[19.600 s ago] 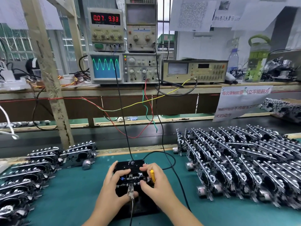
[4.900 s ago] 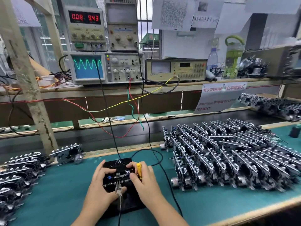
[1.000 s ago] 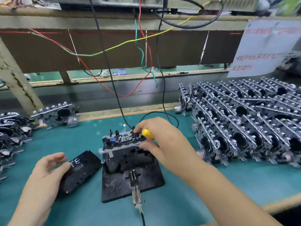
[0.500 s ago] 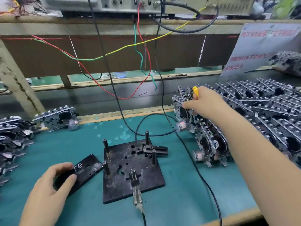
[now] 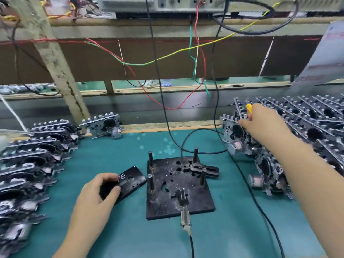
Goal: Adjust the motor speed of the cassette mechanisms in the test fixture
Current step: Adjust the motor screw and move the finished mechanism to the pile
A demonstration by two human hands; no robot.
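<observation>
While the test fixture [image 5: 179, 187] sat bare at the centre of the counter [image 5: 229, 237] with its upright pins carrying nothing, the right hand [image 5: 264, 123] was reached out to the far right, at the near-left corner of the stacked cassette mechanisms [image 5: 301, 131]. Its fingers were curled at the top edge of the nearest upright mechanism [image 5: 235, 133], and a yellow-handled screwdriver [image 5: 249, 108] showed above the knuckles. Whether the grip had closed on the mechanism or only touched it could not be told — the fingertips were hidden behind the hand.

That mechanism stood on edge, its long axis running roughly near-to-far, its motor can low on the near side. It lay to the right of and beyond the fixture; the right hand was plainly the nearer hand. In my judgement, the coming move turns on carrying it left and toward the near edge, then laying it flat over the pins.

The left hand [image 5: 98, 194] gripped a black cassette [image 5: 124, 183] lying flat on the counter just left of the fixture, thumb and fingers curled around its near end. A further group of mechanisms [image 5: 28, 164] lay at the left — blurred and cut off by the frame edge.
</observation>
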